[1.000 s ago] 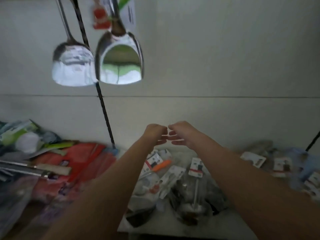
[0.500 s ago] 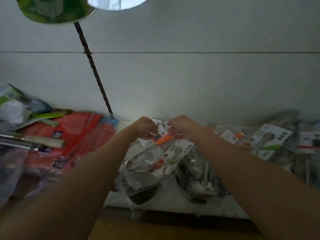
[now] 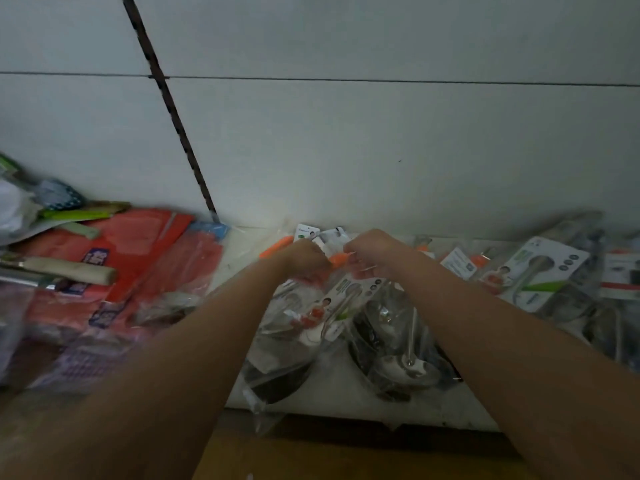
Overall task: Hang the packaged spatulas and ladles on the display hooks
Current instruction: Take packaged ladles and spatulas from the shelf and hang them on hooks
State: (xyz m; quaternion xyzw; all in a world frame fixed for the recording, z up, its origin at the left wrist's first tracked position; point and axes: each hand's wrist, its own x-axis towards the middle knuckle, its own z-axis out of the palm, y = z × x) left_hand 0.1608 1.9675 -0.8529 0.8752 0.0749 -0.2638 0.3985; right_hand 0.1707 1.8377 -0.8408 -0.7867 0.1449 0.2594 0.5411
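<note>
Both my hands meet over a pile of packaged ladles on the white shelf [image 3: 346, 393]. My left hand [image 3: 306, 259] and my right hand [image 3: 372, 254] both grip the top of a clear plastic package holding an orange-handled ladle [image 3: 294, 327], its bowl hanging toward the shelf's front edge. A second packaged steel ladle [image 3: 401, 355] lies just right of it. More carded ladles [image 3: 540, 275] lie at the right. No display hooks are in view.
A black slotted upright [image 3: 166, 98] runs down the white back panel. Red packages [image 3: 138, 258] and a wooden-handled utensil [image 3: 65, 268] lie at the left. Green-handled items [image 3: 76, 214] sit at the far left. The shelf's front edge runs below the ladles.
My view has tilted down, so the hanging steel ladles left the frame. Both hands dropped from mid-air onto the pile and took hold of the orange-handled ladle package.
</note>
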